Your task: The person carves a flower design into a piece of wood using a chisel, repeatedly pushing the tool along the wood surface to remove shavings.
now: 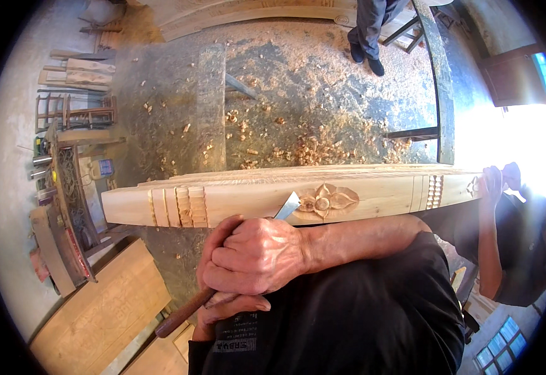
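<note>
A wood carving chisel (pixel 287 207) with a flat steel blade and a dark wooden handle slants across the front of a pale carved beam. Around its upper part my right hand (pixel 257 255) is closed in a fist. My left hand (pixel 220 310), largely hidden beneath the right, is closed on the handle lower down, its thumb showing. The blade's tip rests at or just over the left petals of a carved flower (pixel 323 200); whether it touches the wood I cannot tell. On the beam (pixel 379 199), grooved bands stand toward both ends.
At the beam's right end a co-worker's hand (pixel 491 181) is at the wood. Another person's legs (pixel 368 37) stand on the far floor among wood shavings (pixel 317 150). Trestle legs (pixel 438 94) stand beyond. Carved panels (pixel 107 306) lie lower left; tools and timber (pixel 76 112) line the left wall.
</note>
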Demonstrator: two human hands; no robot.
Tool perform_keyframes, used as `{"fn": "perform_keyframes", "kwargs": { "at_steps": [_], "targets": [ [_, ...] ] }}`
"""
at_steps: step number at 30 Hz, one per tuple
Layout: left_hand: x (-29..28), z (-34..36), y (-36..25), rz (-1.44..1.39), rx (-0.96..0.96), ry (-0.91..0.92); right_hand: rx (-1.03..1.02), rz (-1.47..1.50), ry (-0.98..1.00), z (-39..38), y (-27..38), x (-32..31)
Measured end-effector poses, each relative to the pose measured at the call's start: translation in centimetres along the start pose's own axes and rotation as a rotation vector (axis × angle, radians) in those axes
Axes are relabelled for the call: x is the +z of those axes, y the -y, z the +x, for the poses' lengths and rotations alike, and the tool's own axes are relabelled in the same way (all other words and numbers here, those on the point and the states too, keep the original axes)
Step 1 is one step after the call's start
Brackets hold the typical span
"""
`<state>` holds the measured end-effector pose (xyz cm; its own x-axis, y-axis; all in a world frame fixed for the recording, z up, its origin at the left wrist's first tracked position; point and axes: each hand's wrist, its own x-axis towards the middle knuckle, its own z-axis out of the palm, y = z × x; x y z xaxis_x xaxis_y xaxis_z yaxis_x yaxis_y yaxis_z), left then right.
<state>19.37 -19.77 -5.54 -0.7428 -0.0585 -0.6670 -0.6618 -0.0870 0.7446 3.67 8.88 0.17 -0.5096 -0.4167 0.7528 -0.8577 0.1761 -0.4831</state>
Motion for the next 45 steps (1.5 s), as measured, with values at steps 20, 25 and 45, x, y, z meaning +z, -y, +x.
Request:
{"fn": "perform_keyframes", "kwargs": {
  "at_steps": [20,25,45],
  "targets": [
    [9.0,1.9,-10.7,0.04,0.19,0.109,0.013,-0.224,0.007,0.4,2.2,-2.0],
    [11.2,-0.1,-16.2,0.534,0.566,0.366,0.012,-0.244,0.07,-0.7,3.3,-3.0],
    [22.0,7.6,-18.1,1.238,1.429,0.469,0.783,-0.043,0.045,-4.0,9.5,-10.5]
  ]
}}
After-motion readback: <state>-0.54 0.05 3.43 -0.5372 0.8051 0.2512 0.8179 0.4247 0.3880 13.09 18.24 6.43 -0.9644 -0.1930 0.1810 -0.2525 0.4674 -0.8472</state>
